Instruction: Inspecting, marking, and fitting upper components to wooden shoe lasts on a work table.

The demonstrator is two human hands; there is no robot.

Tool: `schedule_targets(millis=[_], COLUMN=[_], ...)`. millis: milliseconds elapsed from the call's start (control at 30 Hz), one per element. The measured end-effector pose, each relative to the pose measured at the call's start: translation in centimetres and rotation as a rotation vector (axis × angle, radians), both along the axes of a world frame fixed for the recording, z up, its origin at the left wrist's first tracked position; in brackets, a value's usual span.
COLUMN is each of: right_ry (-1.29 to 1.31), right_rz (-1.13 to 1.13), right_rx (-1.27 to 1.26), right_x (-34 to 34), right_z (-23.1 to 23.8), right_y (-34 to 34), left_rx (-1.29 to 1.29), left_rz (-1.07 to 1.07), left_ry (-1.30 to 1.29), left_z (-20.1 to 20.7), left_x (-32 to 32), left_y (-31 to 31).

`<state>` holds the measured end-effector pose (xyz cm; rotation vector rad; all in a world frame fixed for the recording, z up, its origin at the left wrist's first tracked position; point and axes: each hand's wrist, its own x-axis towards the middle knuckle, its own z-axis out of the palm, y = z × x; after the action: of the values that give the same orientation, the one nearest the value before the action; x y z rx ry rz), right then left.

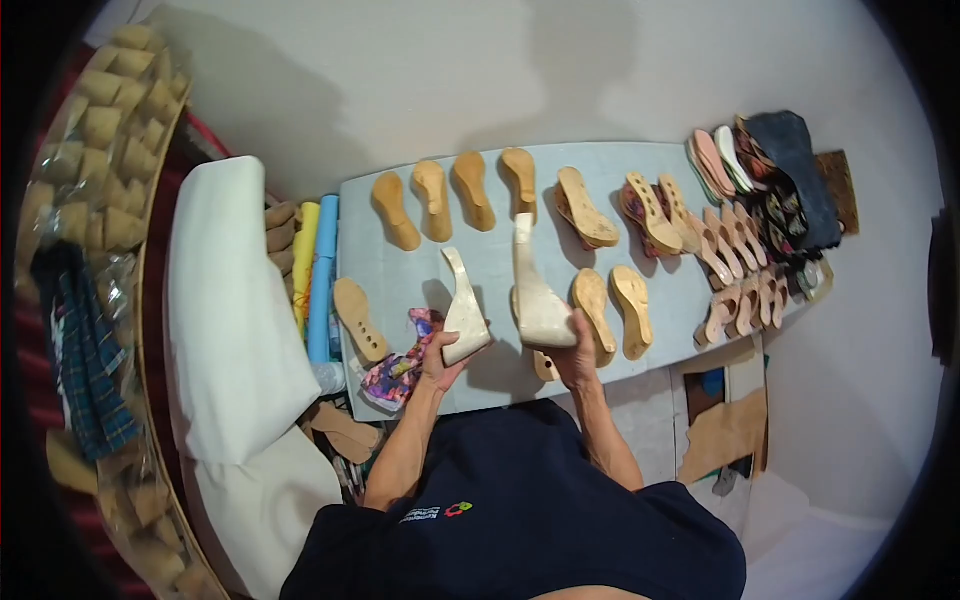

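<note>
Above the table I hold up two pale, cream-coloured wedge shoe soles, one in each hand. My left hand [440, 366] is closed round the thick heel end of the smaller-looking wedge sole [465, 322], whose narrow end points away from me. My right hand [579, 354] grips the heel end of the other wedge sole [543, 312], which appears larger and stands tilted. The two soles are apart. Beside my left hand lies a bundle of floral fabric [395, 375]. Under my right hand a sole with dark holes [545, 367] is partly hidden.
Several wooden soles [397, 212] line the pale table [400, 275]. Sandals with patterned straps [655, 215] and smaller soles [735, 240] stand at the right. To the left are blue and yellow rolls [325, 280], white padded material [235, 310] and a rack of wrapped wedges [100, 130].
</note>
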<state>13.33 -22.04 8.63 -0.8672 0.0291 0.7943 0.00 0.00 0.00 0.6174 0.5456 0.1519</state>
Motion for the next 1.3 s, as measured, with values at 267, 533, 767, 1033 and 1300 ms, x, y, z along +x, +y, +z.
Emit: schedule_targets(millis=[267,533,767,1033,1300], right_ry=[0.234,0.254,0.266,-0.316,-0.444], right_rz=[0.084,0.221,0.330,0.360,0.380], right_rx=[0.225,0.343,0.403,-0.043,-0.117], right_x=[1.8,1.8,1.9,3.3,3.0], right_z=[0.4,1.0,-0.9,6.2,5.7], right_y=[-1.7,-1.3,-3.2,-1.5,-1.3], left_rx=[-0.667,-0.692,-0.463,-0.208,-0.212], left_rz=[0.042,0.060,0.065,-0.003,0.109], left_ry=[-0.836,-0.955,-0.800,-0.504,-0.423], left_z=[6.3,7.6,8.5,10.1,10.3], left_x=[-2.1,-2.1,-1.8,-0.6,0.3], left_y=[-1.5,-4.2,-5.6,-5.4,-5.7])
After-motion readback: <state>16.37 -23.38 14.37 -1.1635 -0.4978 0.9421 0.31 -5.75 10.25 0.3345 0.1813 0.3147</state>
